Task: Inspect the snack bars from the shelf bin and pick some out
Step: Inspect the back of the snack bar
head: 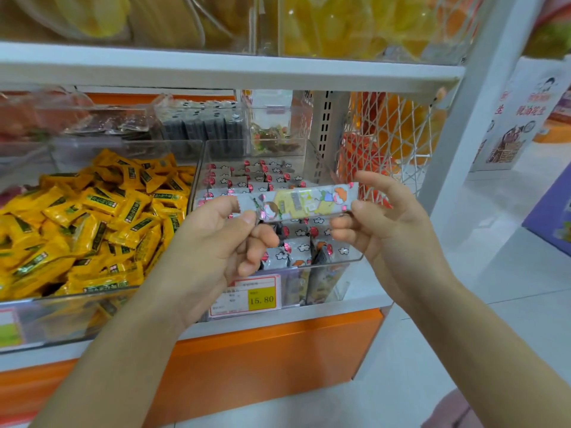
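Note:
A long snack bar point(298, 202) in a silver wrapper with a yellow cartoon print is held level in front of the shelf. My left hand point(216, 242) pinches its left end between thumb and forefinger. My right hand point(380, 223) pinches the right end, with the other fingers spread. Behind and below the bar stands a clear plastic bin point(343, 262) filled with several more bars of the same kind, packed on end. A price tag point(247, 296) reading 15.80 hangs on the bin's front.
To the left, a clear bin of yellow wrapped candies point(89, 223). Further back are bins of dark packets point(200, 125). A white shelf board point(231, 72) runs overhead. A white net basket point(392, 134) with orange packs hangs to the right, beside a white post.

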Motion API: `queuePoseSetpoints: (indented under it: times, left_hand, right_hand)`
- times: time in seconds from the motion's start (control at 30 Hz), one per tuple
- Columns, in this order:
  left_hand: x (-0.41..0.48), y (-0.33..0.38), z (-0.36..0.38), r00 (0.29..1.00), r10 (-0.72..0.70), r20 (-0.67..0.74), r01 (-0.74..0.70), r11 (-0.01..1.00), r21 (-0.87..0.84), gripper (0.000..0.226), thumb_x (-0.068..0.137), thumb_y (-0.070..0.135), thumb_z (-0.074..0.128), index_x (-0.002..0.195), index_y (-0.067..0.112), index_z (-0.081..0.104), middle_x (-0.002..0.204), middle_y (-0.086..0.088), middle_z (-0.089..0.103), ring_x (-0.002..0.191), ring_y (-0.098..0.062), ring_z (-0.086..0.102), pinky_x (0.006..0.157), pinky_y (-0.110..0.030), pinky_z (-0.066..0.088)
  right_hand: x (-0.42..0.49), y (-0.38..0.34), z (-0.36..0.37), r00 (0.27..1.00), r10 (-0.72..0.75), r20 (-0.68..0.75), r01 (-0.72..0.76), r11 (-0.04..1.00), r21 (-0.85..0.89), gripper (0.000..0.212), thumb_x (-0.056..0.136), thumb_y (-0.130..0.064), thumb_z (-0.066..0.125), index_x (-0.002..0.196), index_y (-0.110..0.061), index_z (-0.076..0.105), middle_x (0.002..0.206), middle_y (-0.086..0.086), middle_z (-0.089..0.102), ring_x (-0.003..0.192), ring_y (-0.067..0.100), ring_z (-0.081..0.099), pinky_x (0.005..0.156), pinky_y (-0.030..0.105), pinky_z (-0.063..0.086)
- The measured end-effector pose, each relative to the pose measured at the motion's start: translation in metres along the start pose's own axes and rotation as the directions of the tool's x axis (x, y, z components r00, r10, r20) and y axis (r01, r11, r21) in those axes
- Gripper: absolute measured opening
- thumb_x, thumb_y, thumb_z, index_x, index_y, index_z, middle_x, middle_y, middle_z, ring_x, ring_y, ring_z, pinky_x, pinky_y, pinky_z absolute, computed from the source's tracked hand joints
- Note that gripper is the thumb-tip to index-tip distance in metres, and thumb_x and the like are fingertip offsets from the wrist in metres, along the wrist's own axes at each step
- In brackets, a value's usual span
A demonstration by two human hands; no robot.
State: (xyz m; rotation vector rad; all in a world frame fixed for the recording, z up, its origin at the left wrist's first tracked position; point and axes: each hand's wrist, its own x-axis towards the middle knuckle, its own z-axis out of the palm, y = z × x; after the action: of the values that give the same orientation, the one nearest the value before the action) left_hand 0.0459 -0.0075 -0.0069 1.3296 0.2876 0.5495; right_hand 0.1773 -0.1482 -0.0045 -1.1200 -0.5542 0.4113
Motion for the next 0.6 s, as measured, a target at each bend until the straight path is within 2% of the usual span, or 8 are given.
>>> queuePoseSetpoints:
  times: [0.07, 0.13, 0.2, 0.27, 0.37, 0.47, 0.53, 0.6]
  left_hand:
    - [0.0008, -0.0024, -0.0001, 0.997, 0.078, -0.022, -0.073, 0.978, 0.197, 0.031, 0.097, 0.003, 0.039, 0.126, -0.005, 0.039, 0.061, -0.005, 0.063, 0.040, -0.009, 0.046, 0.035, -0.017, 0.036]
    - [0.0013, -0.0029, 0.0004, 0.990, 0.140, -0.024, -0.124, 0.934, 0.335, 0.024, 0.096, 0.002, 0.040, 0.119, -0.001, 0.047, 0.062, -0.006, 0.064, 0.042, -0.010, 0.049, 0.037, -0.019, 0.040]
    - [0.0013, -0.0027, 0.0003, 0.981, 0.186, -0.049, -0.151, 0.904, 0.400, 0.026, 0.095, 0.002, 0.040, 0.118, 0.007, 0.052, 0.067, -0.008, 0.067, 0.044, -0.010, 0.052, 0.040, -0.020, 0.043]
    - [0.0018, -0.0028, -0.0014, 0.971, 0.225, -0.078, -0.166, 0.875, 0.455, 0.030, 0.095, 0.002, 0.043, 0.117, 0.018, 0.056, 0.068, -0.006, 0.069, 0.047, -0.010, 0.056, 0.045, -0.020, 0.047]
    - [0.0013, 0.0001, -0.0048, 0.970, 0.209, -0.126, -0.130, 0.880, 0.457, 0.040, 0.092, -0.002, 0.046, 0.110, 0.030, 0.062, 0.076, 0.002, 0.071, 0.056, -0.009, 0.062, 0.058, -0.022, 0.054]
    - [0.0007, 0.0017, -0.0059, 0.984, 0.124, -0.130, -0.069, 0.928, 0.366, 0.043, 0.087, -0.002, 0.052, 0.111, 0.032, 0.063, 0.106, 0.009, 0.065, 0.070, -0.011, 0.068, 0.071, -0.035, 0.056]
    - [-0.0003, 0.0001, -0.0053, 0.979, 0.158, -0.126, -0.091, 0.900, 0.426, 0.034, 0.087, 0.012, 0.058, 0.112, 0.036, 0.061, 0.112, 0.010, 0.061, 0.063, -0.007, 0.065, 0.064, -0.026, 0.054]
    - [-0.0011, -0.0011, -0.0045, 0.970, 0.213, -0.118, -0.124, 0.850, 0.512, 0.030, 0.087, 0.024, 0.059, 0.113, 0.037, 0.058, 0.108, 0.011, 0.062, 0.057, -0.002, 0.062, 0.056, -0.014, 0.050]
  right_hand:
    - [-0.0002, 0.0002, 0.0000, 0.999, -0.024, 0.029, 0.025, 0.998, -0.060, 0.031, 0.095, 0.004, 0.041, 0.116, -0.010, 0.060, 0.074, 0.011, 0.059, 0.058, 0.016, 0.064, 0.054, 0.022, 0.053]
    - [-0.0004, 0.0008, 0.0019, 0.999, -0.015, 0.046, 0.018, 0.998, -0.057, 0.025, 0.097, -0.005, 0.043, 0.108, -0.010, 0.065, 0.082, 0.014, 0.062, 0.060, 0.016, 0.063, 0.052, 0.022, 0.052]
    - [-0.0005, 0.0023, 0.0032, 0.999, -0.026, 0.043, 0.030, 0.995, -0.096, 0.019, 0.095, -0.012, 0.049, 0.103, -0.011, 0.066, 0.086, 0.012, 0.064, 0.065, 0.016, 0.063, 0.053, 0.023, 0.051]
    - [-0.0001, 0.0046, 0.0027, 0.998, -0.052, 0.043, 0.059, 0.981, -0.183, 0.013, 0.093, -0.010, 0.054, 0.100, -0.014, 0.065, 0.086, 0.007, 0.065, 0.070, 0.017, 0.062, 0.057, 0.024, 0.052]
    - [0.0005, 0.0084, 0.0020, 0.997, -0.049, 0.067, 0.064, 0.969, -0.240, 0.017, 0.090, -0.002, 0.055, 0.102, -0.014, 0.060, 0.093, 0.006, 0.068, 0.073, 0.020, 0.067, 0.070, 0.032, 0.057]
    - [-0.0007, 0.0093, 0.0035, 0.991, -0.070, 0.115, 0.102, 0.949, -0.297, 0.029, 0.089, 0.007, 0.052, 0.108, -0.014, 0.058, 0.110, 0.005, 0.065, 0.091, 0.021, 0.068, 0.077, 0.030, 0.057]
    - [-0.0027, 0.0086, 0.0049, 0.983, -0.099, 0.153, 0.147, 0.927, -0.346, 0.034, 0.088, 0.009, 0.054, 0.109, -0.018, 0.060, 0.114, 0.001, 0.064, 0.104, 0.015, 0.063, 0.079, 0.027, 0.056]
    - [-0.0051, 0.0079, 0.0063, 0.978, -0.120, 0.173, 0.179, 0.906, -0.385, 0.034, 0.086, 0.006, 0.057, 0.105, -0.021, 0.064, 0.112, -0.005, 0.064, 0.106, 0.008, 0.061, 0.081, 0.024, 0.054]
